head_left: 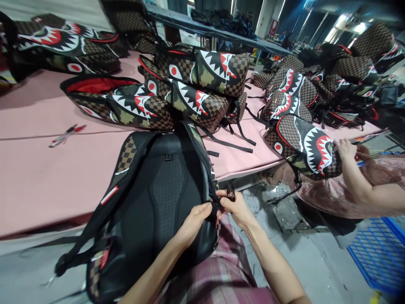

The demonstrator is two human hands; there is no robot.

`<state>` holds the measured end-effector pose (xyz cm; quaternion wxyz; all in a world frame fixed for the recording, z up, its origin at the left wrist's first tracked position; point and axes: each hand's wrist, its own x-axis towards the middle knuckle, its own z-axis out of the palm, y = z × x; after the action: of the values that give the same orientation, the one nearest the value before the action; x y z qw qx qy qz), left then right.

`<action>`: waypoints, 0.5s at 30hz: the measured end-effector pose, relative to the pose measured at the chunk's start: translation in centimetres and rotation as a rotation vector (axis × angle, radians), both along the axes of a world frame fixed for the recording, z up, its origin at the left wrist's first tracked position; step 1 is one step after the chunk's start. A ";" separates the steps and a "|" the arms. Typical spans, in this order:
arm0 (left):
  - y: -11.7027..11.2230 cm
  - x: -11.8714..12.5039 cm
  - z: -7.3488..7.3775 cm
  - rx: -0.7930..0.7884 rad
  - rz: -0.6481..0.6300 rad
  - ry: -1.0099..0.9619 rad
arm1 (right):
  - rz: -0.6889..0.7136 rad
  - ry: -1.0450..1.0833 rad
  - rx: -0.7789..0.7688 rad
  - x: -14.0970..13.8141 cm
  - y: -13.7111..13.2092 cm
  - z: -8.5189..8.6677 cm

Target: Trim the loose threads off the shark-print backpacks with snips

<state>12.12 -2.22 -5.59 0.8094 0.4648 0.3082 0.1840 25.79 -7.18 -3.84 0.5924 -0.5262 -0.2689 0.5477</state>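
A black backpack point(158, 198) with brown checkered sides lies back-panel up, half on the pink table point(38, 177) and half on my lap. My left hand point(194, 221) pinches a black strap at the backpack's right edge. My right hand point(236, 204) is closed on the same strap's end, with a small dark buckle point(230, 195) at its fingertips. Both hands meet at the bag's right side, just off the table's edge.
Several shark-mouth checkered backpacks point(196, 84) are piled across the table. Red-handled snips point(66, 134) lie at the left. Another person's hands point(346, 148) hold a shark backpack point(305, 145) at the right. A blue crate point(379, 249) stands on the floor.
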 end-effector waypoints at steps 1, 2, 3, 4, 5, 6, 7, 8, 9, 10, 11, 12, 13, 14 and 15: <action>0.3 -0.1 0.2 0.051 0.068 0.036 | -0.025 -0.004 0.008 -0.3 0.0 0.2; 0.6 -0.2 0.5 0.112 0.154 0.077 | -0.061 -0.048 0.017 -0.7 -0.1 0.5; 0.8 -0.3 1.0 0.171 0.239 0.114 | -0.101 -0.114 0.025 -1.0 -0.2 0.9; 1.0 -0.3 1.6 0.224 0.303 0.144 | -0.134 -0.183 0.035 -1.3 -0.3 1.3; 1.2 -0.2 2.3 0.266 0.338 0.167 | -0.158 -0.247 0.050 -1.5 -0.3 1.7; 1.3 0.0 3.0 0.302 0.349 0.185 | -0.179 -0.297 0.070 -1.6 -0.3 1.9; 1.3 0.3 3.6 0.332 0.339 0.201 | -0.203 -0.327 0.095 -1.6 -0.2 2.0; 1.4 0.6 4.2 0.358 0.322 0.216 | -0.227 -0.329 0.114 -1.5 -0.1 1.9; 1.4 0.9 4.7 0.377 0.306 0.223 | -0.256 -0.301 0.117 -1.2 0.0 1.7; 1.4 1.2 5.0 0.386 0.297 0.221 | -0.296 -0.241 0.105 -0.8 0.2 1.3; 1.5 1.5 5.2 0.379 0.286 0.213 | -0.349 -0.160 0.083 -0.3 0.2 0.9; 1.6 1.6 5.2 0.354 0.277 0.201 | -0.414 -0.075 0.060 0.3 0.2 0.5; 1.7 1.7 5.1 0.318 0.276 0.187 | -0.485 -0.009 0.047 0.8 0.0 0.1; 1.8 1.8 5.0 0.280 0.278 0.171 | -0.549 0.022 0.044 1.3 -0.2 -0.2; 1.9 1.8 4.9 0.245 0.281 0.155 | -0.589 0.016 0.050 1.6 -0.6 -0.3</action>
<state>13.93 -0.34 -0.71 0.6869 0.5251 0.4068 0.2950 27.37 -7.75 -4.17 0.7407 -0.5625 -0.1131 0.3495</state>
